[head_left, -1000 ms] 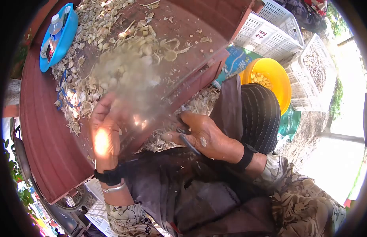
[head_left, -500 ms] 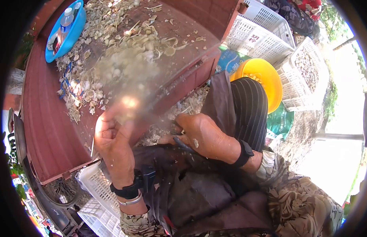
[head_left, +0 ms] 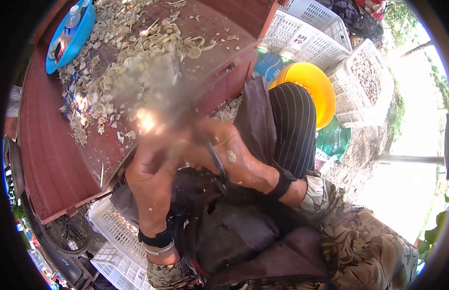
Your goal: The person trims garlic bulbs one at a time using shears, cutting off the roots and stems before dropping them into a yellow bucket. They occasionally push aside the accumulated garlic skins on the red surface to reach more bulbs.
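My left hand [head_left: 154, 169] is closed, its thumb and fingers bent together over the near edge of the reddish-brown metal bed. What its fingertips hold is lost in a blurred, glaring patch. My right hand [head_left: 229, 145] meets it fingertip to fingertip and is wrapped round a narrow dark tool [head_left: 216, 162], whose lower end sticks out toward my lap. A pale flake clings to the back of this hand. Beyond both hands lies a heap of garlic bulbs and dry husks [head_left: 152, 48] on the metal bed [head_left: 50, 159].
A blue basin [head_left: 84, 36] with a bottle stands at the far left. Right of my knee are a yellow bucket [head_left: 326, 104] with pale pieces, a white crate [head_left: 343, 108] of garlic and another white crate [head_left: 282, 36]. More white crates [head_left: 113, 227] sit lower left.
My left hand has come right and down to meet my right hand. The right hand has turned and risen slightly, showing more of the dark tool. The whole view has shifted a little.
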`<state>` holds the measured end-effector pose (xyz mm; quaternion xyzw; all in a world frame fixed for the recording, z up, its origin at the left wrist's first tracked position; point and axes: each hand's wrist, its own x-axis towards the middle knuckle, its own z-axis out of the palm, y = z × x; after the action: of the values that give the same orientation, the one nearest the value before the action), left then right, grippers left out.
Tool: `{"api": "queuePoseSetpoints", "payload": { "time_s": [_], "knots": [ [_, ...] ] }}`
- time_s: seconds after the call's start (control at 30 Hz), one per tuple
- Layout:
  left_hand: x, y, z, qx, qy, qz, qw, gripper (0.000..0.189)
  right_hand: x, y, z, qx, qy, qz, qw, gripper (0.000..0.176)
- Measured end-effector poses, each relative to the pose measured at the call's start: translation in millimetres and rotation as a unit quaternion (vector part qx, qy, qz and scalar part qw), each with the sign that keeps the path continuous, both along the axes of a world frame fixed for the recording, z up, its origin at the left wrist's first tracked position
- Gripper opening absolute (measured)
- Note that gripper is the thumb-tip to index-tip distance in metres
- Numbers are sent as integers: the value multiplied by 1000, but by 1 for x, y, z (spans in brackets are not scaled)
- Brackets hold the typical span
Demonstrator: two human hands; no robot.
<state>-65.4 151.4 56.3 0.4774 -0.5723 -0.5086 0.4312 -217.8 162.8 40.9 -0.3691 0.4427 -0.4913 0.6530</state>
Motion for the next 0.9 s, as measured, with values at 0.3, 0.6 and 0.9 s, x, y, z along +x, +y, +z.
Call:
{"api": "queuePoseSetpoints", "payload": {
  "time_s": [0.3, 0.6, 0.9],
  "knots": [
    [5, 2, -6, 15, -35, 34, 999, 3, 7, 3, -23, -178, 174, -108, 962, 31],
    [9, 1, -13, 117, 116, -7, 986, 5, -15, 1, -5, -32, -59, 54, 996, 25],
    [2, 15, -23, 39, -55, -16, 998, 10, -13, 1, -21, -68, -20, 9, 997, 28]
  ]
}}
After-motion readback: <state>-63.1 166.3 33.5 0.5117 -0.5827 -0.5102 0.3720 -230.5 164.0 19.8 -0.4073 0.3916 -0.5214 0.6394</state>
